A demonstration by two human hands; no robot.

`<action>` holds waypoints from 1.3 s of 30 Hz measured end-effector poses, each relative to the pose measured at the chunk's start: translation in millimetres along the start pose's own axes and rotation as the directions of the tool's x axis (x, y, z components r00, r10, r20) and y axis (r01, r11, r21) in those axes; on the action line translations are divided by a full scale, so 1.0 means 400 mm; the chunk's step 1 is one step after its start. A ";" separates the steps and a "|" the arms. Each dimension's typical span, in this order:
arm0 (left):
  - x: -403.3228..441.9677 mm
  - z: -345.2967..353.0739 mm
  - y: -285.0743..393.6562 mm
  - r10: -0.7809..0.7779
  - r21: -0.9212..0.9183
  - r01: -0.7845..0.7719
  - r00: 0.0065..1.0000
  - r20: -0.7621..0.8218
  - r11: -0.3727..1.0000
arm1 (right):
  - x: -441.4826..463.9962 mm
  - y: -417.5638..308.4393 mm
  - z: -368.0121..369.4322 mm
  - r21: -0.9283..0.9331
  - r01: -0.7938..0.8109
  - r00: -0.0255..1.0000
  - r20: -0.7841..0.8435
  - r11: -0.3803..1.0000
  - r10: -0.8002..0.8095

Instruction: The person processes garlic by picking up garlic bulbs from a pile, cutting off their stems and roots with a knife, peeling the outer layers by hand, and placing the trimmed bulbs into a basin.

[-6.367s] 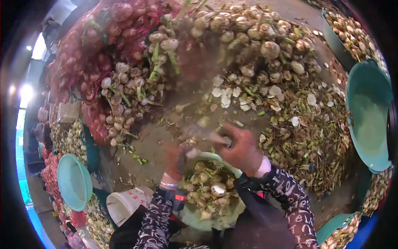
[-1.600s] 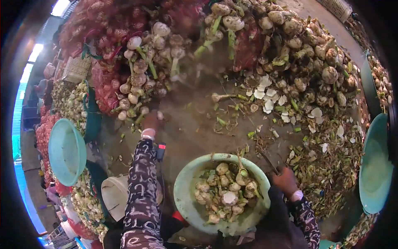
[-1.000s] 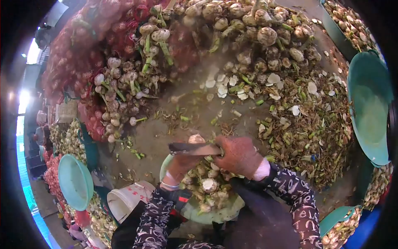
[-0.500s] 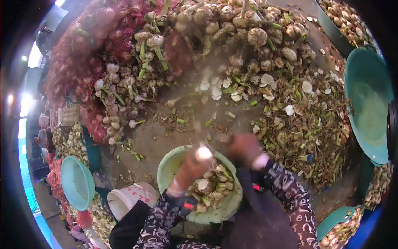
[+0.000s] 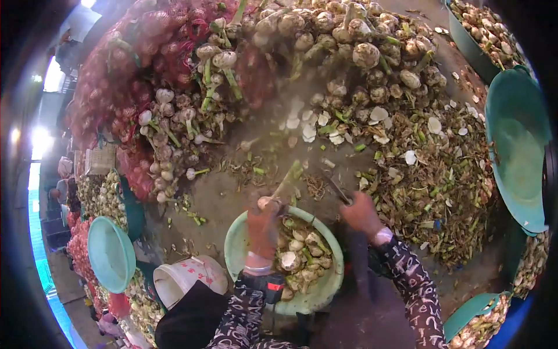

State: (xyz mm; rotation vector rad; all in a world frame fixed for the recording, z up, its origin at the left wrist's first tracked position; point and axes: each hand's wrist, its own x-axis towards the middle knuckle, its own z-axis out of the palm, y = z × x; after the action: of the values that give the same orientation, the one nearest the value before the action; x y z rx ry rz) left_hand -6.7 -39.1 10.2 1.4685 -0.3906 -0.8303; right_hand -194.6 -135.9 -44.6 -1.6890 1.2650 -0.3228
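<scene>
we see a broad heap of garlic bulbs point(image 5: 349, 58) at the top, with red mesh sacks point(image 5: 139, 81) full of bulbs to its left. below the heap, on the right, we find a spread of trimmings point(image 5: 430, 192), and at its outer side a long green tub point(image 5: 517, 151). nearer us sits a pale green basin point(image 5: 233, 247), partly filled with bulbs, and left of it a white bucket point(image 5: 186, 278), tilted. over the basin's left side, we see the left hand point(image 5: 263, 232), blurred, fingers closed around a garlic bulb point(image 5: 265, 202); its stem point(image 5: 288, 177) slants up and right, beyond the rim. beside the basin's upper right, the right hand point(image 5: 361, 215) has its fingers wrapped round a knife point(image 5: 338, 189), the blade pointing up and left, apart from the bulb.
</scene>
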 end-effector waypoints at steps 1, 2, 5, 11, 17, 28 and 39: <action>0.004 -0.030 -0.057 -0.096 -0.042 0.095 0.995 -0.027 0.995 | 0.006 -0.043 -0.013 -0.001 0.045 0.998 -0.046 0.999 -0.045; 0.008 -0.044 -0.090 -0.193 -0.087 0.188 0.980 -0.046 0.978 | 0.005 -0.113 -0.039 -0.004 0.041 0.998 -0.046 0.999 -0.041; -0.010 0.047 -0.032 -0.088 0.196 0.116 0.986 -0.144 0.974 | 0.013 -0.215 -0.073 0.270 0.300 0.943 -0.230 0.915 -0.241; -0.001 -0.044 0.045 -0.059 0.041 0.049 0.959 0.277 0.998 | 0.000 0.015 -0.009 -0.217 -0.088 0.988 0.107 0.972 0.113; 0.179 -0.307 0.081 -0.377 0.750 0.158 0.917 0.130 0.642 | -0.029 0.088 -0.017 -0.284 -0.214 0.947 0.173 0.935 0.269; 0.838 -1.091 -0.480 0.099 0.967 0.175 0.976 -0.196 0.185 | -0.042 0.049 0.045 -0.440 -0.242 0.922 0.172 0.865 0.346; 0.330 -0.349 0.010 -0.245 0.535 0.047 0.920 0.306 0.843 | 0.039 -0.174 0.055 -0.257 0.130 0.959 0.277 0.958 -0.056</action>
State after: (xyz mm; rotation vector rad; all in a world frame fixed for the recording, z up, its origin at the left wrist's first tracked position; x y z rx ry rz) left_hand 180.3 -32.1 -33.9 1.8638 -0.8430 -1.1948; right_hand -131.9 -137.8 -4.5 -1.9566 1.0652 0.0293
